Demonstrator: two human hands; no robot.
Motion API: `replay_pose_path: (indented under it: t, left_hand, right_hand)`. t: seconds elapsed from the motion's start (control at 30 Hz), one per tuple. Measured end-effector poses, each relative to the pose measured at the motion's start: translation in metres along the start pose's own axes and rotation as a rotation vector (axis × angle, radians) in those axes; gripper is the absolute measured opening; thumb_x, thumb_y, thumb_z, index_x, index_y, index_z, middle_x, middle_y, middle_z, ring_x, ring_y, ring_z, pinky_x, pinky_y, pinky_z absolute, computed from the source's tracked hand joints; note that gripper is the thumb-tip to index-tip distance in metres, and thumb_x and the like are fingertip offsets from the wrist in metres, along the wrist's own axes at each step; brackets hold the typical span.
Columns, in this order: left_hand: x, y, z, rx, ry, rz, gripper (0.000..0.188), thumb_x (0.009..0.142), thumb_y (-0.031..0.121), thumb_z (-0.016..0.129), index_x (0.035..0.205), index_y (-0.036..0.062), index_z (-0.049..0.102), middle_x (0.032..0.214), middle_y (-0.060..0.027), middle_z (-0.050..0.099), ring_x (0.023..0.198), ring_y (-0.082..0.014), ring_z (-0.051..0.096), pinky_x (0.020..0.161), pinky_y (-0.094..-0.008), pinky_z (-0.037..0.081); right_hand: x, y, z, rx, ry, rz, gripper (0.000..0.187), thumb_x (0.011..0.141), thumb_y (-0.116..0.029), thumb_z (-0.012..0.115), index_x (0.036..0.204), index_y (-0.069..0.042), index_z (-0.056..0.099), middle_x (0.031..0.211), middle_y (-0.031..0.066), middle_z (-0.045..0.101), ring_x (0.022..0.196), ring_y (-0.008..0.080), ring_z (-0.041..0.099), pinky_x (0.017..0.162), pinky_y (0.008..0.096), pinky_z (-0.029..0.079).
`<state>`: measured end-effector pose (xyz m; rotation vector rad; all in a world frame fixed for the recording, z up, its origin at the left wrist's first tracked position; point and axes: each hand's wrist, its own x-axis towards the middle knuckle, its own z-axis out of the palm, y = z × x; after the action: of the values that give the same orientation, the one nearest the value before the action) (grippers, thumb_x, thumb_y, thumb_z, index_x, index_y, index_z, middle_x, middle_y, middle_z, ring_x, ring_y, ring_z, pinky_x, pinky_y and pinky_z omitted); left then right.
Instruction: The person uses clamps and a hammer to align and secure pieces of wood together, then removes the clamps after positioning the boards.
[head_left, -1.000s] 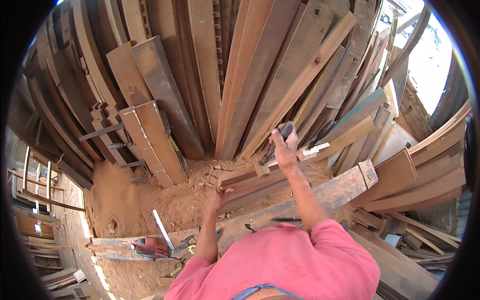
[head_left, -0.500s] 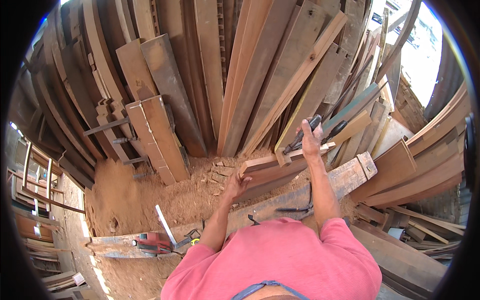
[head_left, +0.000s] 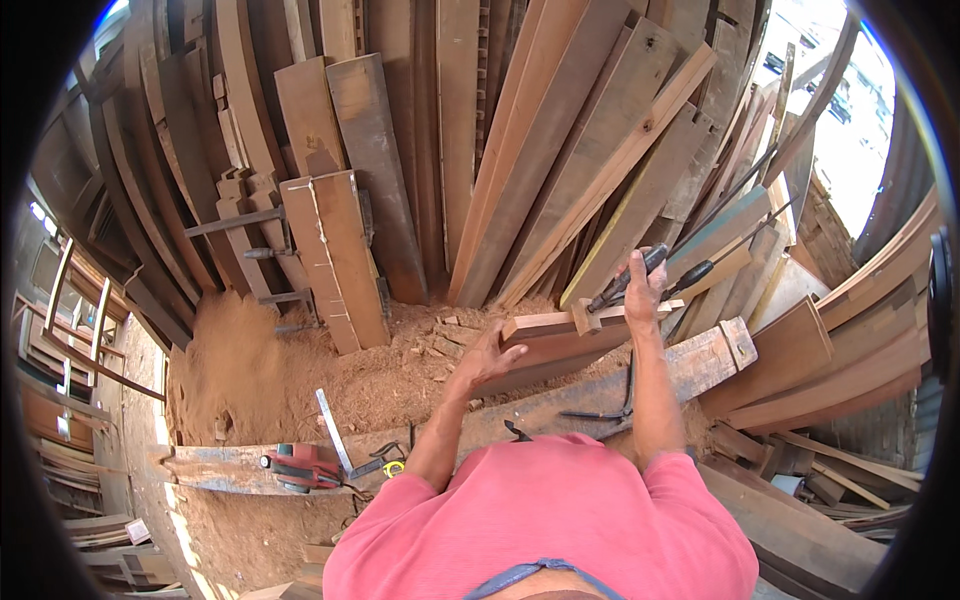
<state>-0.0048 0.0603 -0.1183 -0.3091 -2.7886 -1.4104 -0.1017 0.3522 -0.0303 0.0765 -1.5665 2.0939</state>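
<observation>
A reddish-brown wooden board (head_left: 560, 350) stands on edge in front of me, its pale narrow edge upward. My left hand (head_left: 488, 362) grips its left end, the thumb across the near face and the fingers partly hidden behind. My right hand (head_left: 643, 290) is wrapped round the dark handle of a bar clamp (head_left: 652, 258). Below that handle, a small wood block (head_left: 586, 320) sits against the board's top edge at the clamp. Just right of my right hand, a second black handle (head_left: 692, 276) sticks up beside the board; what it belongs to is partly hidden.
A long worn beam (head_left: 530, 408) crosses in front of me, bearing a red power tool (head_left: 300, 468), a metal square (head_left: 334, 432), a yellow tape measure (head_left: 393, 468) and another clamp (head_left: 622, 400). Sawdust (head_left: 235, 360) covers the ground. Tall planks (head_left: 520, 150) lean behind, near a clamped panel (head_left: 340, 260).
The view has swung slightly, so the scene sits a little differently in it. Both hands keep their holds on the board and the clamp handle.
</observation>
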Motion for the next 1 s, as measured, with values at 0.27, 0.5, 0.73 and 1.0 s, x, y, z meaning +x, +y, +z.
replay_pose_path:
  t: [0.27, 0.5, 0.73, 1.0]
  left_hand:
    - [0.032, 0.081, 0.013, -0.064, 0.326, 0.020, 0.026, 0.099, 0.029, 0.061, 0.092, 0.0038, 0.061, 0.075, -0.0214, 0.063, 0.067, -0.0383, 0.064, 0.063, -0.0458, 0.049]
    - [0.039, 0.070, 0.026, -0.036, 0.357, -0.009, 0.024, 0.100, 0.029, 0.057, 0.096, 0.0058, 0.060, 0.070, -0.0230, 0.064, 0.070, -0.0460, 0.065, 0.064, -0.0524, 0.049]
    - [0.053, 0.068, 0.028, -0.046, 0.521, 0.026, 0.019, 0.096, 0.023, 0.056, 0.097, 0.0061, 0.063, 0.081, -0.0230, 0.067, 0.078, -0.0434, 0.067, 0.069, -0.0500, 0.052]
    - [0.061, 0.057, 0.023, -0.009, 0.699, -0.085, 0.015, 0.093, 0.020, 0.059, 0.097, 0.0055, 0.064, 0.082, -0.0183, 0.069, 0.077, -0.0374, 0.069, 0.071, -0.0457, 0.053]
  right_hand:
    - [0.001, -0.011, -0.006, -0.025, -0.020, -0.004, 0.015, 0.101, -0.015, 0.060, 0.104, -0.005, 0.049, 0.077, 0.0045, 0.057, 0.069, 0.0148, 0.058, 0.064, 0.0303, 0.049]
    - [0.004, -0.008, -0.009, -0.015, -0.045, 0.011, 0.015, 0.101, -0.015, 0.059, 0.103, -0.005, 0.049, 0.077, 0.0042, 0.057, 0.069, 0.0145, 0.058, 0.064, 0.0302, 0.049]
    - [0.022, 0.000, -0.016, -0.067, -0.134, 0.027, 0.028, 0.099, -0.027, 0.066, 0.104, -0.007, 0.047, 0.079, 0.0037, 0.056, 0.071, 0.0139, 0.059, 0.065, 0.0307, 0.050]
    - [0.032, 0.008, 0.002, 0.001, -0.280, 0.102, 0.030, 0.097, -0.023, 0.067, 0.109, -0.006, 0.045, 0.092, 0.0050, 0.057, 0.080, 0.0142, 0.062, 0.072, 0.0307, 0.051]
